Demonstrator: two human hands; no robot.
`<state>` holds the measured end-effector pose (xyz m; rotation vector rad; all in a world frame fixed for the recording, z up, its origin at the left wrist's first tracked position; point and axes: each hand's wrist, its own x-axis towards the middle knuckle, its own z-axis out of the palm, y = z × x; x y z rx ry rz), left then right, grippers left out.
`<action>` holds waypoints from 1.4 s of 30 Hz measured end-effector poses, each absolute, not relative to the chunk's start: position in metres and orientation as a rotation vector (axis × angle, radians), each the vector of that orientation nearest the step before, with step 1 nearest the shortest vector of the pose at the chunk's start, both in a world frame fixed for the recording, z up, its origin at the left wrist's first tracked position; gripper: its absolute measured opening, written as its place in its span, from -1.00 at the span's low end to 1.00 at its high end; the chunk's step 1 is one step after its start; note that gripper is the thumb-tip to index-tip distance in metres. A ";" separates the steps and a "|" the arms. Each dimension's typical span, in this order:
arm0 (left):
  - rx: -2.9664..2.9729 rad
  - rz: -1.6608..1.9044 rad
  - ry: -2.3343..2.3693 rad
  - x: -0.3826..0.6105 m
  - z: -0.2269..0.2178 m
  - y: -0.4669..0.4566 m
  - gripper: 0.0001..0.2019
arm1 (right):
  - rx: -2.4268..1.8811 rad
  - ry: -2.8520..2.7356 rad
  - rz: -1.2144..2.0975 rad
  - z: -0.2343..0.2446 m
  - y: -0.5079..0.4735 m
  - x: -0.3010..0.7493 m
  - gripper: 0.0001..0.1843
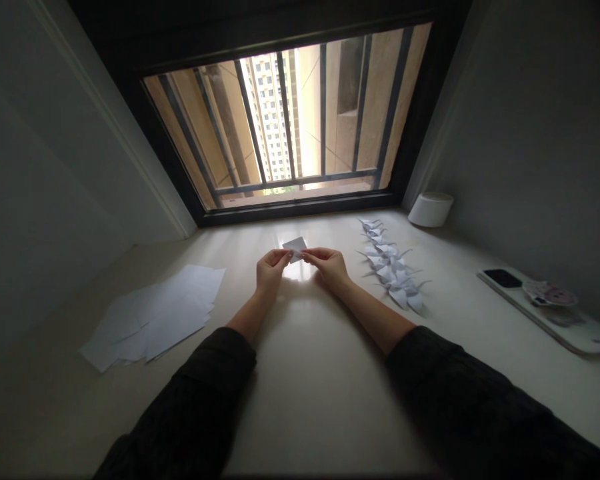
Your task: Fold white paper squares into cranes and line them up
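Table [310, 393]: a pale, glossy top that runs up to the window [290, 120]; paper pressed on it can skid.
Loose sheets [155, 320]: fanned out well short of the window's left corner; a sweeping sleeve can scatter them.
Phone [550, 310]: lies flat, well short of the window's right corner, apart from the hands.
Left hand [271, 267]: below the window's middle, thumb and fingertips closed on the left edge of the folded paper.
Right hand [330, 263]: just beside it, pinched on the right edge.
Folded paper [296, 247]: small, held up between both hands, nearer the window than the knuckles; an uneven pull can skew a crease or tear it.
Paper cranes [393, 270]: a row reaching toward the window's right corner, near the right wrist; a nudge can crush one.
Light: backlit glare makes edges hard to line up.
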<state>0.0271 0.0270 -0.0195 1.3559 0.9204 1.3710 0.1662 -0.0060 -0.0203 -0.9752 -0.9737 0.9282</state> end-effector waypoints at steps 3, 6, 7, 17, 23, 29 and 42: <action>1.340 1.383 0.897 0.027 -0.019 0.026 -0.72 | -0.954 -0.954 0.944 -0.019 -0.006 0.166 -0.62; 1.323 1.391 0.881 0.027 -0.019 0.026 -0.73 | -0.934 -0.943 0.952 -0.019 -0.006 0.166 -0.61; 1.321 1.392 0.880 0.027 -0.019 0.026 -0.73 | -0.936 -0.943 0.949 -0.019 -0.006 0.166 -0.61; 1.293 1.416 0.886 0.028 -0.020 0.026 -0.75 | -0.896 -0.907 1.002 -0.022 -0.005 0.165 -0.65; 1.292 1.423 0.904 0.028 -0.017 0.023 -0.75 | -0.863 -0.909 1.014 -0.023 -0.003 0.165 -0.69; 1.308 1.391 0.935 0.028 -0.020 0.026 -0.73 | -0.857 -0.917 1.020 -0.026 -0.001 0.167 -0.68; 1.312 1.361 0.890 0.026 -0.021 0.026 -0.59 | -0.912 -0.909 1.011 -0.025 -0.002 0.168 -0.62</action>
